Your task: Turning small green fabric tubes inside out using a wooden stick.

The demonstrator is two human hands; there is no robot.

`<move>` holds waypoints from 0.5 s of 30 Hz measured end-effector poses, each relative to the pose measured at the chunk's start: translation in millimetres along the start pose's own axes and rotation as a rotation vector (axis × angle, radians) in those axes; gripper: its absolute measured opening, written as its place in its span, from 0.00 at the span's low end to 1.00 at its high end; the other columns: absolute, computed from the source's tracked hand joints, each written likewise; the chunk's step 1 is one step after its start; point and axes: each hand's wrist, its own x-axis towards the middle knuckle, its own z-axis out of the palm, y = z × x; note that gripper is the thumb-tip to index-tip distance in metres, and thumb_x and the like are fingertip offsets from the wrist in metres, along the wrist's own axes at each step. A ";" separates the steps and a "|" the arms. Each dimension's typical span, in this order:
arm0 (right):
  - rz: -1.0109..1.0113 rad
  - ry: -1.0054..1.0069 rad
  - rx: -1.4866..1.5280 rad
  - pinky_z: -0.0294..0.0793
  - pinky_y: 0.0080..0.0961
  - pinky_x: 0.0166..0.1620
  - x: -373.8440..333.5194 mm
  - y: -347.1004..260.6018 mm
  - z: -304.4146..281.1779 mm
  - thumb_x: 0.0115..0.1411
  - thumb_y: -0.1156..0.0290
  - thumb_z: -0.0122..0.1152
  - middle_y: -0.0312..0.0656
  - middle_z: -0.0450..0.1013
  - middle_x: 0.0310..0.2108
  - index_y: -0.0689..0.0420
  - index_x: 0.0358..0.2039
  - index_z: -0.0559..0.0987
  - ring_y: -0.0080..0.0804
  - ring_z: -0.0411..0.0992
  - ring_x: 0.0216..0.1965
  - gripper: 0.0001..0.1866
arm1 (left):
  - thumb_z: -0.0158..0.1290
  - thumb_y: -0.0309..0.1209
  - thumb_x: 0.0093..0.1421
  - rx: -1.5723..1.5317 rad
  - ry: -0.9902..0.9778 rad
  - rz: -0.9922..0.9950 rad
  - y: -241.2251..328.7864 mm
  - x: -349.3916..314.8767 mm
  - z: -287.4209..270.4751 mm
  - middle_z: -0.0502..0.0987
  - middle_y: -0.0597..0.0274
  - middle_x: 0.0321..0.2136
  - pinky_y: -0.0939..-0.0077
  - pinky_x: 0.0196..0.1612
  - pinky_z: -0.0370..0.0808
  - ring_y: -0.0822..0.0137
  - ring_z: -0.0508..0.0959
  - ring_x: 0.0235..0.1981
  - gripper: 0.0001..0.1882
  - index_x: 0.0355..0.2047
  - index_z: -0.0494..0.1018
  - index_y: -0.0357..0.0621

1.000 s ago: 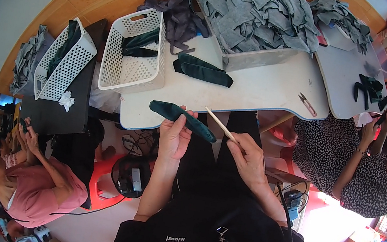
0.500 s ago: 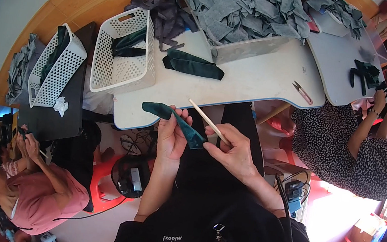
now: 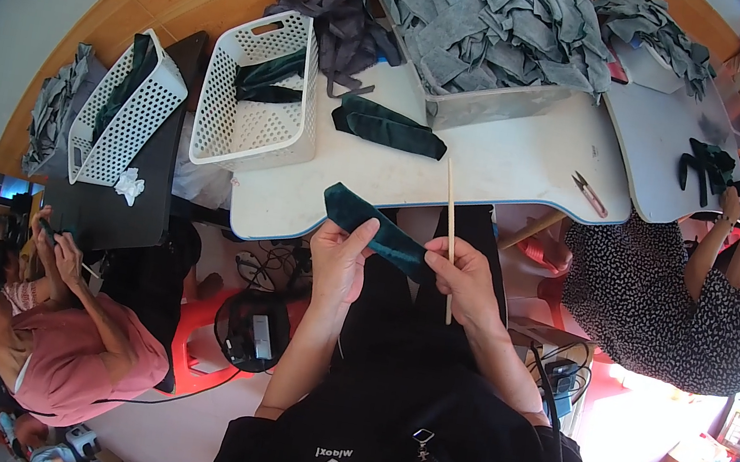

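A dark green velvet strip (image 3: 384, 236) is stretched between my two hands, in front of the table's near edge. My left hand (image 3: 342, 260) pinches it near its left end, thumb on top. My right hand (image 3: 465, 284) grips a thin pale wooden stick (image 3: 452, 205), which stands nearly upright in the view, and its fingertips also touch the strip's right end. On the table just beyond lies a folded dark green velvet piece (image 3: 390, 129), apart from both hands.
A white perforated basket (image 3: 249, 141) with green pieces stands left on the white table (image 3: 514, 162). Behind is a bin (image 3: 503, 108) heaped with grey-green fabric strips. Thread snips (image 3: 591, 195) lie to the right. Another basket (image 3: 128, 118) stands further left. People sit working at both sides.
The stick has swung from slanting left to nearly upright. The strip now lies flatter and more spread between my hands. The whole view has shifted slightly.
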 end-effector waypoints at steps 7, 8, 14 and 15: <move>-0.760 0.023 -0.842 0.61 0.14 0.24 -5.7 -3.9 22.0 0.50 0.72 0.69 0.37 0.71 0.37 0.58 0.43 0.78 0.17 0.64 0.25 0.18 | 0.53 0.24 0.61 0.042 -0.007 -0.097 -2.4 1.4 14.7 0.75 0.64 0.33 0.75 0.37 0.79 0.73 0.76 0.32 0.12 0.45 0.71 0.39; -0.712 0.019 -0.781 0.62 0.14 0.25 -3.9 -4.0 23.5 0.50 0.72 0.68 0.36 0.71 0.35 0.59 0.42 0.78 0.16 0.63 0.25 0.17 | 0.52 0.26 0.62 0.011 -0.056 -0.115 -2.0 1.0 16.8 0.75 0.64 0.34 0.75 0.38 0.79 0.73 0.76 0.32 0.13 0.47 0.70 0.38; -0.294 0.027 -0.525 0.63 0.14 0.28 3.4 2.9 15.1 0.55 0.73 0.64 0.29 0.71 0.25 0.62 0.38 0.79 0.11 0.62 0.26 0.11 | 0.45 0.37 0.66 0.014 -0.172 -0.125 8.4 -2.2 8.3 0.73 0.65 0.32 0.78 0.36 0.77 0.72 0.75 0.34 0.19 0.50 0.67 0.35; -0.302 -0.012 -0.450 0.63 0.14 0.28 4.5 4.7 14.5 0.56 0.73 0.64 0.28 0.71 0.24 0.62 0.38 0.79 0.11 0.62 0.26 0.10 | 0.47 0.38 0.66 0.084 -0.138 -0.156 9.1 0.4 5.1 0.74 0.64 0.33 0.76 0.37 0.75 0.72 0.74 0.35 0.19 0.50 0.67 0.35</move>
